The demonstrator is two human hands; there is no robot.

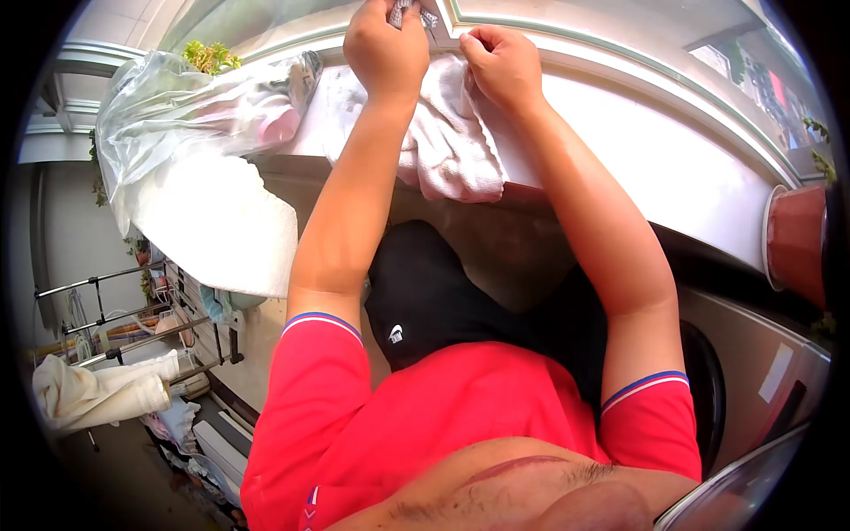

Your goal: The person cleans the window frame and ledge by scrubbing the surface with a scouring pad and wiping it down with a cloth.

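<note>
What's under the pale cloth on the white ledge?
The white ledge shows beside the pale cloth, which hangs over its front edge. Anything directly beneath the cloth is covered; can't tell.

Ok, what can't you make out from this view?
Head view: the rest of the grey patterned item in the left hand, cut off by the top edge.
Head view: whether the right hand holds anything; its curl hides that.
Head view: part of the pale towel, behind the left forearm.
Head view: what fills the plastic bag, blurred by its folds.
</note>
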